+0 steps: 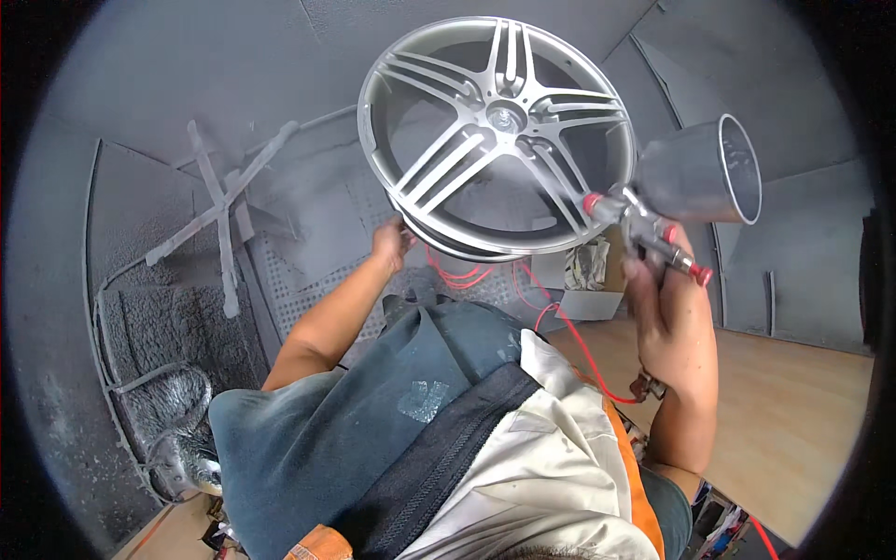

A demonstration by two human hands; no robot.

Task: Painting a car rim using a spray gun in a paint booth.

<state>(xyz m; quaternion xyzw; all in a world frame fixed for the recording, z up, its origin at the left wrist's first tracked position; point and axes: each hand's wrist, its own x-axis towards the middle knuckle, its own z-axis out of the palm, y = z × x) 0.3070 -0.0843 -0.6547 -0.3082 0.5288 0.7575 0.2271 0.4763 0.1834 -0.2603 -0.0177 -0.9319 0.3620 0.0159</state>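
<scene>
Left hand [390, 241]: I see its fingers [403, 233] curled onto the lower rim of the silver multi-spoke alloy wheel [495, 131], gripping it there. The wheel is held up in the air, face tilted toward me, not resting on anything I can see; its hub sits near the middle of the upper view.

Right hand [667, 308]: fingers [637, 280] clenched round the handle of the grey metal spray gun with red knobs [644, 224]. The gun's open grey paint cup [700, 173] stands just beside the wheel's right edge, its mouth turned to the right. The nozzle end is close against the wheel's right rim; I cannot tell if it touches.

A thin red hose [579, 341] loops below the wheel and runs toward the right hand's wrist.

Farther out: grey overspray-coated booth walls [233, 75], a coated cross-shaped metal stand [219, 210] well left of the wheel, a perforated grey panel [299, 271] beneath it. Bare wooden floor [793, 401] at the right side. A small cardboard box [593, 299] lies at the floor's far edge, below the wheel.
</scene>
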